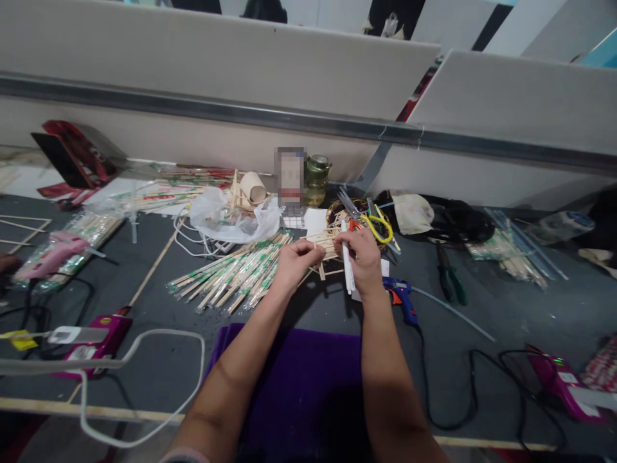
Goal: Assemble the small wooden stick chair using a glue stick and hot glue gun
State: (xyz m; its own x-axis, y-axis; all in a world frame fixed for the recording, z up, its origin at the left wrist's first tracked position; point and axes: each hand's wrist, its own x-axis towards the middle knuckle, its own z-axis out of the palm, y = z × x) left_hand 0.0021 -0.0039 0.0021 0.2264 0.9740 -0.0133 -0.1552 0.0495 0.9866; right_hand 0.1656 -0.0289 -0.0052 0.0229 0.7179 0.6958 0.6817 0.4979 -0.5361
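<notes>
Above the grey counter (482,302), your left hand (295,260) and right hand (362,257) pinch a small stick frame (324,247), the right also holding a white pen (347,263); it looks light, stiff, brittle at its joints; grip the outer rails.

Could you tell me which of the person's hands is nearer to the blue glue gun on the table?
The right hand: it sits just above and left of the blue glue gun, holding a white pen. The left hand is farther left, on the stick frame.
</notes>
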